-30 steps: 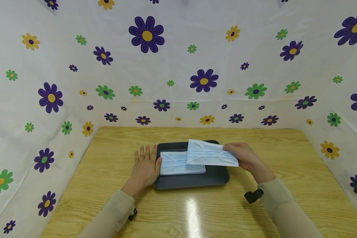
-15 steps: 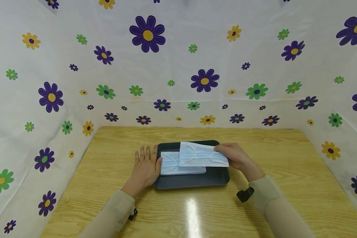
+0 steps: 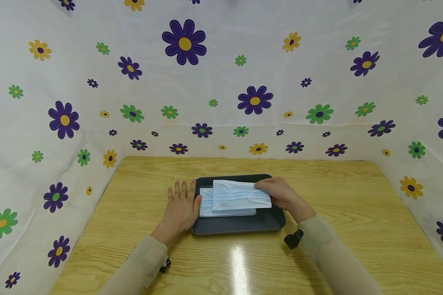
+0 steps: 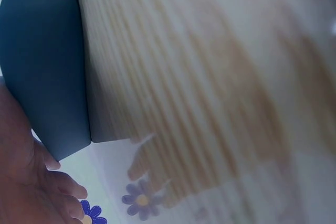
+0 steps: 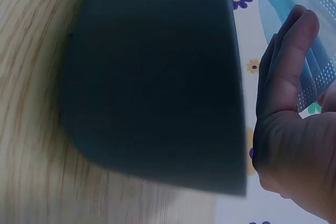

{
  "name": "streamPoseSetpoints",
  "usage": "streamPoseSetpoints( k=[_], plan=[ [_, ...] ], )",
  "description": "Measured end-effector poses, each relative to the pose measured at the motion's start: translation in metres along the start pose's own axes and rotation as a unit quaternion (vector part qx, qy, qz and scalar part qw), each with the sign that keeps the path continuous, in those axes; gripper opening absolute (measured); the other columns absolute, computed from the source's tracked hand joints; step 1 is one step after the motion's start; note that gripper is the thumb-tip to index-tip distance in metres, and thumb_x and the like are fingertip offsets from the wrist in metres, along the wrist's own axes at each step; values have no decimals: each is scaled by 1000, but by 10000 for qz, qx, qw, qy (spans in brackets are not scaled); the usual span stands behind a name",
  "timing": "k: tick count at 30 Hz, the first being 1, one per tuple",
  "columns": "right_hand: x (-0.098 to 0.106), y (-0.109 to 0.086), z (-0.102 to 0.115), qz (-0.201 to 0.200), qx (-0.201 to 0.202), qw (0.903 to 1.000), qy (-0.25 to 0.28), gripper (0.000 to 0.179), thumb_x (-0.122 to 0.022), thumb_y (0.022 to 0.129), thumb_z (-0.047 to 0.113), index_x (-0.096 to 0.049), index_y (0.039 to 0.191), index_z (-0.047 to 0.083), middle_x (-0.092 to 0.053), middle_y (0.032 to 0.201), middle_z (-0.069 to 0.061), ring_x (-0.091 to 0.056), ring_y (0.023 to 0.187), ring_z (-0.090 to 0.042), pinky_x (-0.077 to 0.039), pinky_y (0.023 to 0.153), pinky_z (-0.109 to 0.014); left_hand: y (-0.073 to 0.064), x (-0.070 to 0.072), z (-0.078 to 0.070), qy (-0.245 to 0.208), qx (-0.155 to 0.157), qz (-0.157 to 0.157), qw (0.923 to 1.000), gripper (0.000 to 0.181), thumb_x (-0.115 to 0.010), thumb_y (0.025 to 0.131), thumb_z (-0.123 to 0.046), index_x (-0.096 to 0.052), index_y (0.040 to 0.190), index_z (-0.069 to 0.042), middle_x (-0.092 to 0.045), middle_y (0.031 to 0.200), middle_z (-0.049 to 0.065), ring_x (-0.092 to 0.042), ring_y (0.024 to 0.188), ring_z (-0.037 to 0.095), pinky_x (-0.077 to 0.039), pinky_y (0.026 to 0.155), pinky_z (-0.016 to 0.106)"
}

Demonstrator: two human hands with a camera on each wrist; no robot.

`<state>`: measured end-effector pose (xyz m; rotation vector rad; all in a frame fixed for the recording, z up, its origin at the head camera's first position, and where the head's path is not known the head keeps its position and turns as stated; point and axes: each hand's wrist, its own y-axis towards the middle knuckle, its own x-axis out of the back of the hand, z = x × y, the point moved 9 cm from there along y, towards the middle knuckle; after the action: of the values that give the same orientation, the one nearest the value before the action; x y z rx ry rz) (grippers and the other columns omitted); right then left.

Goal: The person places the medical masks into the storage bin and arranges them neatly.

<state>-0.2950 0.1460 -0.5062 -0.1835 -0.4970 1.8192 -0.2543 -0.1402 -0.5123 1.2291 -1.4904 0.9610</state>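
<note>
A pale blue face mask [image 3: 240, 196] with white ear loops is pinched at its right end by my right hand [image 3: 282, 194]. It hangs over a dark grey tray [image 3: 225, 226], overlapping another blue mask [image 3: 206, 205] that lies inside on the left; whether more masks lie under that one cannot be told. Along the tray's left edge my left hand [image 3: 181, 209] rests with its fingers straight, thumb at the rim. The right wrist view has the held mask [image 5: 315, 51] between thumb and fingers, with the tray's outer wall [image 5: 157, 87] close by.
The tray stands on a light wooden table [image 3: 147, 176]. A white cloth [image 3: 221, 73] printed with flowers forms the back and sides. Black wrist cameras sit near both cuffs, the right one [image 3: 293, 239] over the table.
My right hand has carried its mask leftward and slightly down, so it now overlaps more of the mask in the tray. The left hand and the tray have stayed put.
</note>
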Motion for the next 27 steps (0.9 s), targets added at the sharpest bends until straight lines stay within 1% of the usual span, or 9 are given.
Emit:
streamPoseSetpoints(
  k=[10, 13, 22, 27],
  plan=[
    [-15, 6, 4, 86, 108, 9998, -133, 46, -64, 102, 17, -63, 136, -13, -67, 125, -23, -67, 90, -16, -61, 77, -29, 0, 0, 0, -43, -5, -14, 10000, 67, -25, 115, -47, -15, 170, -9, -21, 170, 32, -10, 162, 51, -6, 129, 69],
    [-20, 8, 4, 110, 70, 9998, -158, 46, -65, 102, 17, -63, 137, -12, -68, 124, -21, -67, 90, -15, -61, 76, -28, 0, -1, 1, -61, -16, -20, 10000, 67, -26, 115, -46, -15, 170, -8, -21, 170, 33, -9, 161, 51, -5, 129, 69],
    [-28, 15, 3, 125, -15, 9997, -207, 45, -66, 102, 18, -64, 136, -12, -70, 113, -16, -67, 80, -12, -61, 67, -26, 2, -2, 2, -27, -12, -4, 10000, 66, -25, 115, -44, -15, 170, -9, -22, 170, 33, -10, 161, 52, -6, 128, 69],
    [-34, 16, 6, 132, -27, 9998, -145, 42, -67, 101, 16, -66, 132, -12, -72, 100, -11, -68, 74, -11, -61, 63, -26, 2, -4, 3, 2, 15, 87, 10000, 66, -23, 115, -46, -13, 170, -10, -20, 171, 33, -8, 162, 51, -5, 129, 69]
  ],
)
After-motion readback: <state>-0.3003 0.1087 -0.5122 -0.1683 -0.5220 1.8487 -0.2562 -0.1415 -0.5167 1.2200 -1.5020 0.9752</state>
